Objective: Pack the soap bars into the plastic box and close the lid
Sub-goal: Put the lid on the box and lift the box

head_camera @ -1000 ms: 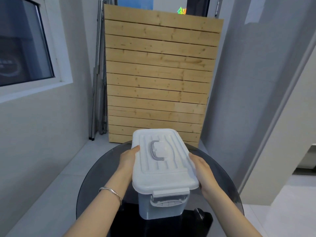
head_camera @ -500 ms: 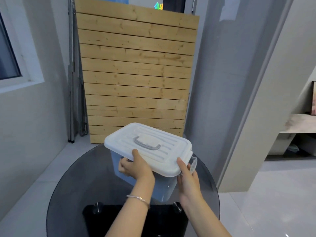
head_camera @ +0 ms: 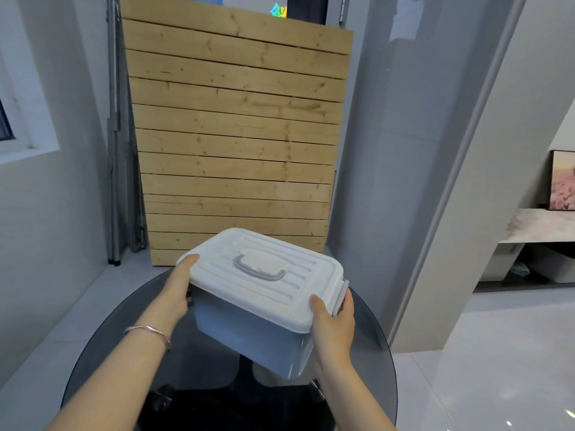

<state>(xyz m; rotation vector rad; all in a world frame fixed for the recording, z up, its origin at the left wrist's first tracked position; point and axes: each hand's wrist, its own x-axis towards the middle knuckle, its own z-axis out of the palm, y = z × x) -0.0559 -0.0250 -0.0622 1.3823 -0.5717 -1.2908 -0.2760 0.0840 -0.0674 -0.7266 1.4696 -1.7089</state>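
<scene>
The plastic box (head_camera: 249,332) has a pale blue-grey body and a white ribbed lid (head_camera: 273,281) with a grey handle on top. The lid sits on the box. The box is turned at an angle above the round dark glass table (head_camera: 102,346). My left hand (head_camera: 177,290) grips its left end under the lid rim. My right hand (head_camera: 334,318) grips the right end by the clasp. No soap bars are visible; the box's inside is hidden.
A slatted wooden panel (head_camera: 236,129) leans against the wall behind the table, with metal poles (head_camera: 113,150) to its left. A grey wall corner (head_camera: 441,181) stands at the right, and a low shelf (head_camera: 541,231) with a picture lies beyond it.
The box has been turned from end-on to slanted. My hands shifted from its long sides to its two ends, and my view swung right.
</scene>
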